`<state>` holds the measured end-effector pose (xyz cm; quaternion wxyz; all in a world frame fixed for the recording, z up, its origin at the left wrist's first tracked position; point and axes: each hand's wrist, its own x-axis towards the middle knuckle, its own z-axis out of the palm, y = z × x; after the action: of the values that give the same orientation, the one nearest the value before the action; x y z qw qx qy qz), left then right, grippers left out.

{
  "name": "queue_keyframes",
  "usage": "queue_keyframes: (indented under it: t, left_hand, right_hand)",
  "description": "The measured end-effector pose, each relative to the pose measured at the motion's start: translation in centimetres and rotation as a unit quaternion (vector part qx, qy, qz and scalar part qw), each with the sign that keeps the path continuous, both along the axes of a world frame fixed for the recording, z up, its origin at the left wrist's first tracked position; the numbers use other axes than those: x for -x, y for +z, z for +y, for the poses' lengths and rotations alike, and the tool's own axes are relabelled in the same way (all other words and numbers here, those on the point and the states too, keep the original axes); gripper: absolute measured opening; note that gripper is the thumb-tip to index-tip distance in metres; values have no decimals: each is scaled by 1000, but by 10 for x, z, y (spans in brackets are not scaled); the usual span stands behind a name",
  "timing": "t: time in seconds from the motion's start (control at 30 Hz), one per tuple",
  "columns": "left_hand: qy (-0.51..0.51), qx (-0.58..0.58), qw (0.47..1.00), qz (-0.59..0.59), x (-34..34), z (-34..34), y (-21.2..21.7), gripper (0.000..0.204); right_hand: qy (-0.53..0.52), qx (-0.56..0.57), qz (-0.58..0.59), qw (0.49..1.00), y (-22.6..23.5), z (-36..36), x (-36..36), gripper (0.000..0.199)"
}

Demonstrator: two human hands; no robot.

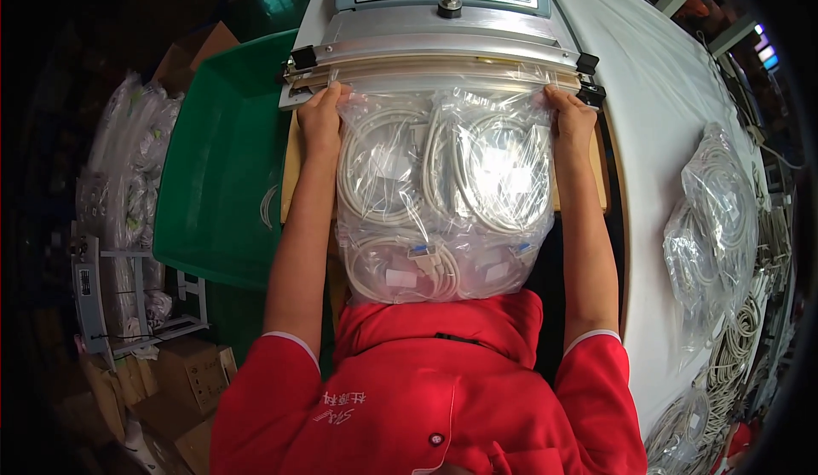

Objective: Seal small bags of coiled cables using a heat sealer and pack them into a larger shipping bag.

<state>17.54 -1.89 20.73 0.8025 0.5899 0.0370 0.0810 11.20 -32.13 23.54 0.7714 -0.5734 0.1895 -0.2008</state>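
Note:
A large clear plastic bag (443, 236) hangs flat between my two hands, its far edge at the jaw of a bag sealing machine (443, 49). Several coiled pale grey cables (383, 164) lie inside it, two with blue-ended connectors near the bottom. My left hand (321, 117) pinches the bag's upper left corner by the left end of the jaw. At the upper right corner, my right hand (571, 119) grips the film the same way. The bag's lower end rests against my red shirt. Glare hides part of the right-hand coil.
A green plastic tub (217, 74) stands left of the machine, with plastic-wrapped bundles (128, 160) beyond it. Cardboard boxes (187, 377) sit at lower left. On the white-covered table (643, 219) to the right are bagged cables (716, 202) and loose cable coils (737, 339).

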Motion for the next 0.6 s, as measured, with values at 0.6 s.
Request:
queue_keyframes:
  t: [0.6]
  left_hand:
    - [20, -63, 984, -166, 81, -19, 144, 27]
  right_hand:
    - [-33, 23, -196, 980, 89, -12, 63, 14]
